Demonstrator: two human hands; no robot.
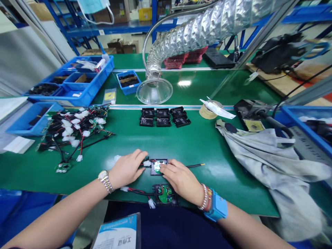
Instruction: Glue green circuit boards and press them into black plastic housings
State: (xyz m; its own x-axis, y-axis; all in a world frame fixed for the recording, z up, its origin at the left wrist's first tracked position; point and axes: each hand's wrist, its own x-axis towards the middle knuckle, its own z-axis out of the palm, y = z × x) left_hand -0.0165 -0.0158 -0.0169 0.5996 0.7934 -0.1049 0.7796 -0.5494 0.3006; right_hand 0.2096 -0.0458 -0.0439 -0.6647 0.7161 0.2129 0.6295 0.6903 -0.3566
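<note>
The left hand [127,169] lies flat with its grip open, fingertips touching a white connector [147,163] at the left edge of a black housing [155,171] that holds a green board, near the front of the table [202,145]. The right hand [181,180] rests its fingertips on that board; whether its grip pinches anything cannot be told. Nearer lies a second housing [165,194]. Nearest, a card [121,235] reads "工作证", its smaller print blurred.
</note>
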